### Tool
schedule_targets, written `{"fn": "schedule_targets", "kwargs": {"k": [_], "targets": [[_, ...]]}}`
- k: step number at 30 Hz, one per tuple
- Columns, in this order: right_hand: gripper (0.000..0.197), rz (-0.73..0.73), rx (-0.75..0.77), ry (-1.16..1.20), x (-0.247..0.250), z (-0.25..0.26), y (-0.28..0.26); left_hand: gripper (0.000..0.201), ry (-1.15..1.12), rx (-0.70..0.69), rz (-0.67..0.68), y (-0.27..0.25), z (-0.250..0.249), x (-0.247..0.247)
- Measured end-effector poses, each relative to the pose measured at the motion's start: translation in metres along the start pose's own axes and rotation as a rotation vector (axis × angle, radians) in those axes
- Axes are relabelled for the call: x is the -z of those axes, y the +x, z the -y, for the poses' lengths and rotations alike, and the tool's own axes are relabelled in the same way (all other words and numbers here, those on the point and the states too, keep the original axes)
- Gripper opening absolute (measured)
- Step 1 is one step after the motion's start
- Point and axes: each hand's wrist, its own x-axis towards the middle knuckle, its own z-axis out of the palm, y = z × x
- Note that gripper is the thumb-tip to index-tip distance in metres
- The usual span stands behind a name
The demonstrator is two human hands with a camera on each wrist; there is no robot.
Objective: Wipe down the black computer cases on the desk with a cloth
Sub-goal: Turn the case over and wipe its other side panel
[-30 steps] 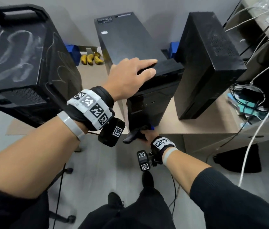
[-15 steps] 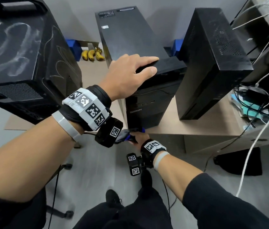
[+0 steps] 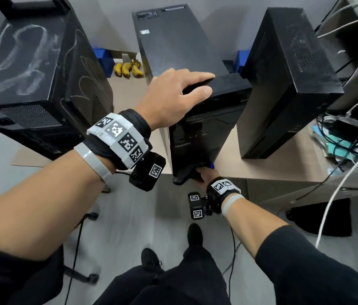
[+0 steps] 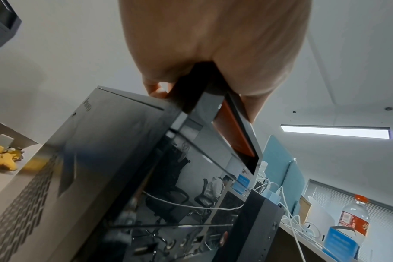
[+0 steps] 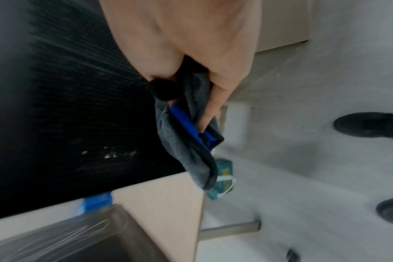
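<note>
— What holds the middle computer case on the counter?

— The left hand, its grip clamped over the top front edge, thumb on the near face, much as half a second ago.

— And the cloth?

— Bunched dark grey with a blue edge, clutched in the right hand at the foot of the case's glossy front. Half a second earlier that hand sat slightly left of the bottom corner; now it is under the front's lower edge.

— The other towers?

— The left case, streaked with pale smears, and the right case flank it; bananas lie behind.
</note>
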Motion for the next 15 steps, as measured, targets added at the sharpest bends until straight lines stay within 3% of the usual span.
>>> {"fn": "schedule_targets", "kwargs": {"k": [4, 8, 12, 15], "targets": [[0.02, 0.091, 0.018, 0.215, -0.01, 0.016, -0.029, 0.059, -0.011, -0.001, -0.018, -0.001, -0.003, 0.001], [0.031, 0.096, 0.077, 0.36, 0.007, 0.026, -0.028, 0.058, -0.019, 0.002, -0.025, -0.001, -0.001, 0.0], [0.021, -0.023, 0.003, 0.247, -0.01, 0.0, -0.016, 0.058, -0.018, 0.014, -0.031, -0.003, -0.003, 0.0], [0.039, 0.022, -0.047, 0.191, -0.039, -0.019, -0.019, 0.059, -0.008, 0.009, -0.032, -0.003, -0.005, 0.0]]}}
